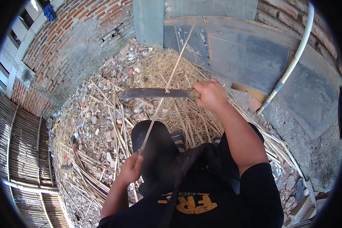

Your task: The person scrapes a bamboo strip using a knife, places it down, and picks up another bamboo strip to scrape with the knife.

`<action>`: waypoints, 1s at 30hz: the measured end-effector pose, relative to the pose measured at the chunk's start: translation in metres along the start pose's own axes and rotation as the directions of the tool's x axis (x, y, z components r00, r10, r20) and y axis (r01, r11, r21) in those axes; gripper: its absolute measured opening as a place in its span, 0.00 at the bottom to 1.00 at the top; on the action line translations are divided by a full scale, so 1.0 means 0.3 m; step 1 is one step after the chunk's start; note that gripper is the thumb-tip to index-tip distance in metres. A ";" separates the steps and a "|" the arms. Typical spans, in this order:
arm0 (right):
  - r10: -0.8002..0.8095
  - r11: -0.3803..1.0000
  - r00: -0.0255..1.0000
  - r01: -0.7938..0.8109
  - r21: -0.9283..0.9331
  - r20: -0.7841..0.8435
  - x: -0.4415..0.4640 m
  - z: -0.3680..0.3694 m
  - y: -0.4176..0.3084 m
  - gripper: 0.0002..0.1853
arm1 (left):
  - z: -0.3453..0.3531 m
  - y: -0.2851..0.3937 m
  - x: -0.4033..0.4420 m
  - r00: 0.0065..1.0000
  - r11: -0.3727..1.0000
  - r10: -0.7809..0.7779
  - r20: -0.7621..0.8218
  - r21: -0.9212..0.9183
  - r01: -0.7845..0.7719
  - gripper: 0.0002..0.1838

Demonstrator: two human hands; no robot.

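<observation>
My right hand (210, 94) is closed around the handle of a machete (152, 93), its dark blade pointing left across the middle of the view. A long thin bamboo strip (177, 62) runs diagonally from the grey panels down to my left hand (131, 168), which grips its lower end. The blade crosses the strip, and a small curled shaving (167, 91) sits at the crossing. Beneath the blade lies a heap of pale shavings (159, 68) on the ground in front of my knees.
Broken brick and rubble (98, 125) cover the ground to the left, with split bamboo strips (85, 176) piled there. Grey panels (250, 53) lean on the wall ahead. A pale pipe (292, 62) slants at the right. A woven bamboo screen (21, 136) stands far left.
</observation>
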State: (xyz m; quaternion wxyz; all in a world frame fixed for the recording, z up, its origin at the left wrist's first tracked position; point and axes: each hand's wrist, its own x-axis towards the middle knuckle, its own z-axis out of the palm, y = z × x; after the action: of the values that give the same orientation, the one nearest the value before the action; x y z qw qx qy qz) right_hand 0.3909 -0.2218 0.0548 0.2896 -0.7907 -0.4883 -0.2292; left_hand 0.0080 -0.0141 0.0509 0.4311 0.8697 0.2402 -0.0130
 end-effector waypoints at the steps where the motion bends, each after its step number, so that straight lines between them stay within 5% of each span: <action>1: -0.005 1.000 1.000 0.005 0.009 -0.005 -0.003 -0.005 -0.027 0.11 | 0.011 0.001 0.001 1.000 0.999 0.025 -0.015 -0.031 -0.025 0.24; 3: -0.041 0.998 0.999 0.040 0.039 0.018 -0.008 -0.014 -0.060 0.11 | 0.026 0.019 0.011 0.997 0.993 0.076 -0.015 -0.094 -0.077 0.23; 8: -0.272 0.961 0.958 0.267 0.069 0.088 -0.003 -0.025 -0.144 0.13 | 0.044 0.050 0.024 0.989 0.986 0.150 -0.003 0.074 -0.150 0.23; 17: 0.081 0.997 0.996 -0.082 0.012 0.044 -0.015 0.005 -0.028 0.15 | 0.022 0.016 0.019 0.989 0.986 0.109 -0.105 0.137 -0.094 0.24; 24: -0.236 0.971 0.958 0.228 0.064 0.162 -0.009 0.001 -0.120 0.11 | 0.023 0.035 0.016 0.991 0.994 0.106 -0.076 0.042 -0.103 0.24; 30: 0.049 0.999 0.996 -0.048 -0.014 0.068 -0.006 -0.005 0.032 0.13 | -0.017 0.042 -0.017 0.995 0.991 0.086 -0.048 0.110 -0.081 0.25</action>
State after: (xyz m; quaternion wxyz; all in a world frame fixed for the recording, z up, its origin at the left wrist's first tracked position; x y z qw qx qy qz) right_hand 0.3987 -0.2272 0.0525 0.2733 -0.8114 -0.4772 -0.1978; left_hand 0.0080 -0.0186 0.0647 0.3772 0.9010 0.2137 0.0148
